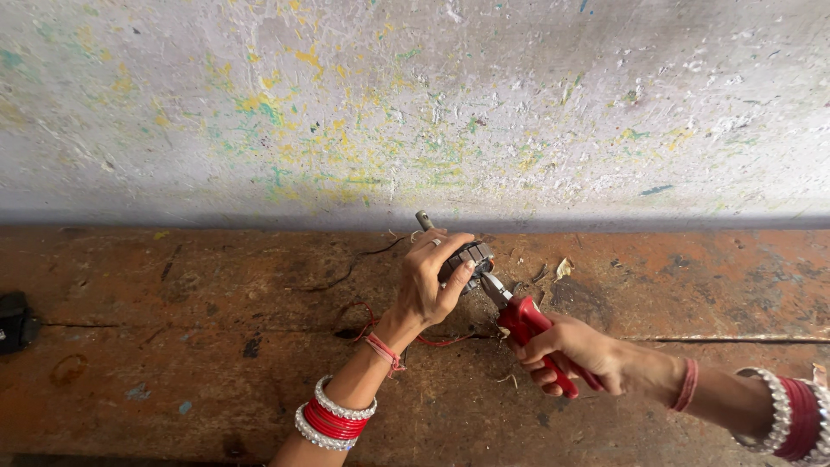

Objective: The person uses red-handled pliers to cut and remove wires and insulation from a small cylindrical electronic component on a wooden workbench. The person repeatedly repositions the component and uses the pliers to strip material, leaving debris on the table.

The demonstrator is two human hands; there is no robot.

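Here the left hand is closed around a small grey metal part, fingers over its top and thumb beneath, holding it just above the bench near the far wall. A short metal shaft sticks out of the part on the far side of the fingers. The right hand grips the red handles of a pair of pliers, whose tip touches the part's right side. Below lies the rusty brown bench, with a thin red wire near the left wrist. A paint-flecked wall stands behind, and a black object sits at the far left edge.

Grey motor core held upright; red-handled pliers gripping it.
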